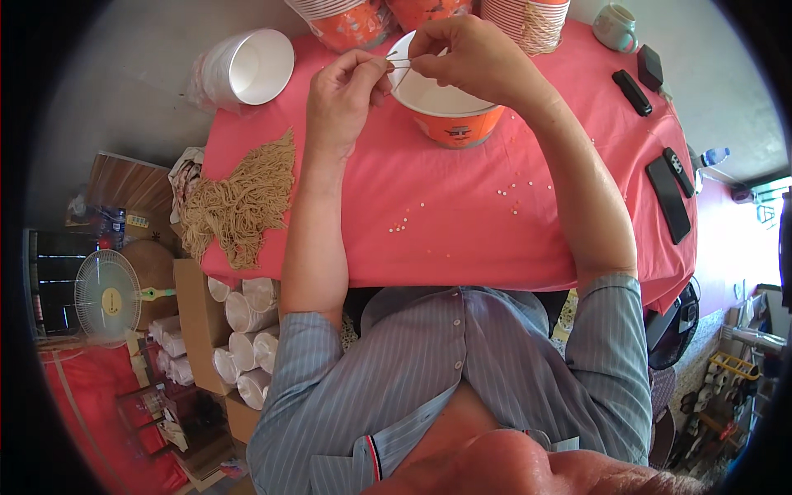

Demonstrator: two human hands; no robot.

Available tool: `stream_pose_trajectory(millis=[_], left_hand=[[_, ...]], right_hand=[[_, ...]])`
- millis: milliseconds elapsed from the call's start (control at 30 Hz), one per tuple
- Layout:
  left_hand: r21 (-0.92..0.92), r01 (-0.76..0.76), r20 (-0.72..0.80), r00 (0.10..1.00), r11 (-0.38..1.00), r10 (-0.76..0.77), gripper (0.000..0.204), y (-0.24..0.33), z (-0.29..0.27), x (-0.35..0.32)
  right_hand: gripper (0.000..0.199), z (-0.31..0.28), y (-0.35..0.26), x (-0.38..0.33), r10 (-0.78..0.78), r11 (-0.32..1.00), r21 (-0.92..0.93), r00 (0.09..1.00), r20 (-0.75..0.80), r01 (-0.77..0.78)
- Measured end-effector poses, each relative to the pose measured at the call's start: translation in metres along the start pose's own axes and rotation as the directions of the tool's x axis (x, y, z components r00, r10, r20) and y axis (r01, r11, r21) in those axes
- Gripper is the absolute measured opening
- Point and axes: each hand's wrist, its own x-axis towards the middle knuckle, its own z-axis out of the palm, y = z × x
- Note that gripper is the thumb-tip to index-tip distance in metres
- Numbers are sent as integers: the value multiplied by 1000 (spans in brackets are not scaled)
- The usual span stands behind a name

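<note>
Both of my hands are raised over the far middle of the table, close together. My left hand [346, 92] pinches a thin pale string [400, 62] between thumb and fingers. From the other side, my right hand [474, 59] pinches the same string, a short stretch of it showing between them. Just below stands a large orange paper bucket [459, 126] with a white inside, partly covered by my right hand. A loose heap of tan strings [239, 202] lies at the table's left edge, beside my left forearm.
Stacks of orange paper buckets [346, 25] and nested white tubs [262, 66] stand along the back. A mug [615, 29], a phone [668, 198] and small black devices lie at the right. Tiny pale discs dot the red tablecloth [462, 190]. A carton of white tubs [198, 322] is at lower left.
</note>
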Motion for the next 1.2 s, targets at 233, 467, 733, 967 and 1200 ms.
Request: stream_pose_trajectory(millis=[233,467,733,967,1200], left_hand=[[61,44,-26,999,997,-42,20,-1,-3,-1],[110,54,27,998,992,-57,21,2,-5,-1],[282,-124,127,988,951,91,21,7,-1,-6],[428,-155,166,982,890,92,19,15,3,-10],[381,-124,158,985,916,68,22,9,0,-6]], right_hand=[[21,5,-11,-4,-17,999,-50,996,-89,12],[22,10,-4,-1,-28,998,-60,992,-119,21],[24,3,-3,0,63,984,160,996,62,-72],[19,-3,-5,2,123,950,266,978,167,-165],[20,-10,-3,2,161,878,402,952,259,-258]])
